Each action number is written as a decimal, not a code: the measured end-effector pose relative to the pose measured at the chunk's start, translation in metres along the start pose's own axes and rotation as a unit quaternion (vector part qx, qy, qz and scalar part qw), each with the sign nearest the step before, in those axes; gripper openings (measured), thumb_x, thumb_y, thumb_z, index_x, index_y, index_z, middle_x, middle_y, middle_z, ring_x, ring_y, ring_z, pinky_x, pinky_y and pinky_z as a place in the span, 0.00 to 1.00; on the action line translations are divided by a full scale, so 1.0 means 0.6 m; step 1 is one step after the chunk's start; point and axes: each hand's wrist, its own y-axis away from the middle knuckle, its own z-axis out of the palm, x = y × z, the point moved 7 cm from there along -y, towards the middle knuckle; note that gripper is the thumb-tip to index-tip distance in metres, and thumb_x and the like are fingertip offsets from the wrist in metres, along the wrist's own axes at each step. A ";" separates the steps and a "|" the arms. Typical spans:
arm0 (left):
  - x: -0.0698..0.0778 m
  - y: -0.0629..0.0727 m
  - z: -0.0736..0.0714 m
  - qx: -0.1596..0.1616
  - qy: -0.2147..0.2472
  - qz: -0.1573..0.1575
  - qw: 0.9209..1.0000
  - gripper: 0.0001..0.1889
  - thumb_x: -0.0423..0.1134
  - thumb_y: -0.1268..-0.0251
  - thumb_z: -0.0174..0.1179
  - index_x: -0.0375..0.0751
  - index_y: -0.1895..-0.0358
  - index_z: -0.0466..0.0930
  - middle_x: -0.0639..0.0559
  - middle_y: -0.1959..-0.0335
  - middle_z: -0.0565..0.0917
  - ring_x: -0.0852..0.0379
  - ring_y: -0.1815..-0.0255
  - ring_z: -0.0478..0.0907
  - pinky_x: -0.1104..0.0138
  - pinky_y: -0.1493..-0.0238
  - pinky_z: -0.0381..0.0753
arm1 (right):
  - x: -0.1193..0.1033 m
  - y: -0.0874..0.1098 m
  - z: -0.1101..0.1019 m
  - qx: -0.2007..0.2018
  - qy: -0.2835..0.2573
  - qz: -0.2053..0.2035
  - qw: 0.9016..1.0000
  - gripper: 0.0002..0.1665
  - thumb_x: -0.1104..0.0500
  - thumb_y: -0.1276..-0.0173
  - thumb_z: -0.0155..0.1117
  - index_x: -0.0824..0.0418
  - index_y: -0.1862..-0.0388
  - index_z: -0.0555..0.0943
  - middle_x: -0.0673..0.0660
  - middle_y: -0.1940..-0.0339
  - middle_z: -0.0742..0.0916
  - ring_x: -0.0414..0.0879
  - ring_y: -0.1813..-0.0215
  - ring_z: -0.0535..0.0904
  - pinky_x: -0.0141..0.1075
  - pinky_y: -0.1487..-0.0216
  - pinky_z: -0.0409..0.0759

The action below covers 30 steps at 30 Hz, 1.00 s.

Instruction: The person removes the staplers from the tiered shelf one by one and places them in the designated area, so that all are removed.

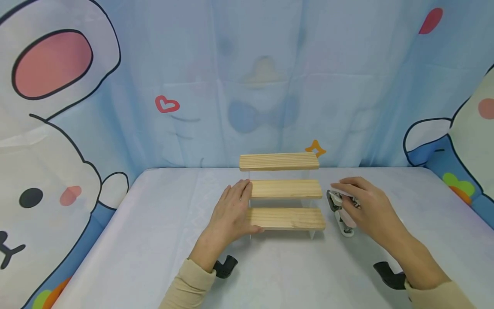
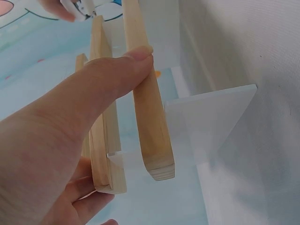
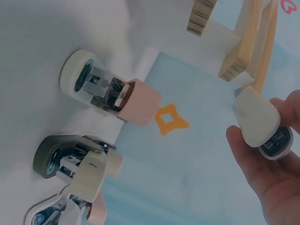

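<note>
A three-step display rack (image 1: 285, 219) has pale wooden boards on clear supports. My left hand (image 1: 231, 212) holds its left end. In the left wrist view, the thumb (image 2: 105, 77) lies over the lowest board (image 2: 154, 136) while the fingers reach behind the middle board (image 2: 101, 140). My right hand (image 1: 368, 206) is right of the rack, above the table. In the right wrist view, it grips a white stapler (image 3: 255, 115) between thumb and fingers, near the boards' ends. Below it are a pink-and-white stapler (image 3: 138, 101) and a dark grey-and-cream stapler (image 3: 44, 157).
Another white-and-pink stapler (image 3: 51, 211) is partly cut off at the lower left of the right wrist view. The rack stands on a white-covered table (image 1: 154, 240). Behind the table hangs a blue cartoon-print curtain (image 1: 193, 64).
</note>
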 end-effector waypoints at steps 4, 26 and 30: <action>0.001 0.000 -0.001 0.004 -0.003 0.003 1.000 0.63 0.67 0.61 0.76 0.35 0.24 0.57 0.44 0.25 0.64 0.49 0.23 0.60 0.54 0.21 0.59 | 0.006 0.009 -0.002 -0.014 0.014 0.018 1.000 0.21 0.78 0.46 0.64 0.65 0.54 0.87 0.64 0.52 0.84 0.46 0.66 0.77 0.30 0.76 0.72; 0.001 0.000 -0.001 0.009 0.000 0.003 1.000 0.63 0.67 0.62 0.76 0.34 0.25 0.58 0.44 0.25 0.64 0.49 0.23 0.61 0.53 0.21 0.60 | 0.027 0.053 -0.006 -0.075 0.006 0.091 0.993 0.19 0.72 0.39 0.62 0.66 0.49 0.85 0.68 0.46 0.83 0.72 0.43 0.78 0.60 0.50 0.82; 0.001 0.000 0.000 0.010 0.001 0.004 1.000 0.63 0.67 0.62 0.76 0.34 0.25 0.58 0.44 0.25 0.64 0.49 0.23 0.61 0.53 0.21 0.60 | 0.026 0.060 -0.002 -0.081 0.016 0.084 0.993 0.20 0.72 0.42 0.65 0.67 0.49 0.85 0.69 0.46 0.83 0.78 0.38 0.71 0.69 0.48 0.75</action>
